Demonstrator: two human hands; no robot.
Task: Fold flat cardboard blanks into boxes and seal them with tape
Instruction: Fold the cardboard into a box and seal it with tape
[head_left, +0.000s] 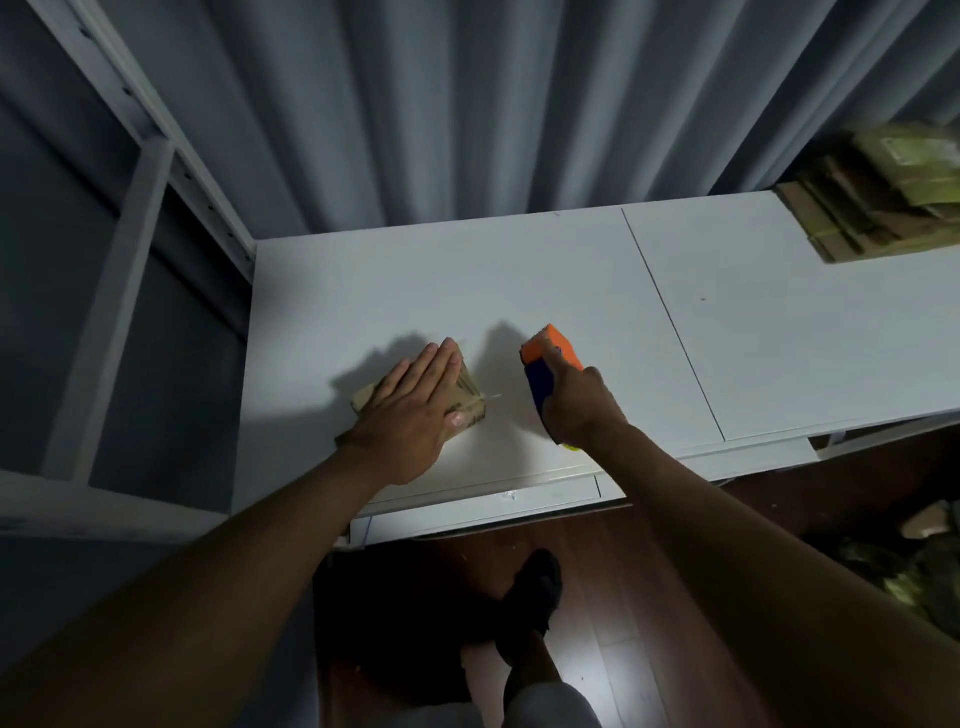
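- As I stand at the white table (519, 270), a grey pleated curtain (467, 104) hangs behind its far edge, and a white metal shelving frame (150, 171) stands to the left of it.
- A thin seam (670, 322) divides the table surface into two panels; I work on the left panel.
- A stack of flat cardboard blanks (883, 208) lies at the far right end of the table, well apart from my hands and blurred in this view.
- My dark shoe (535, 587) rests on the brown wood floor (623, 571) below the table's near edge.
- My left hand (415, 410) lies flat on top of the small cardboard box (470, 402), fingers straight and together, the thumb against the box's right side. The box sits on the left panel, near the table's front edge.
- My right hand (576, 400) is curled around the orange and blue tape dispenser (545, 364), gripping it just to the right of the box and clear of it.
- A thin strip of tape (491, 397) juts from the box's right edge toward the dispenser; whether it reaches the dispenser I cannot tell.
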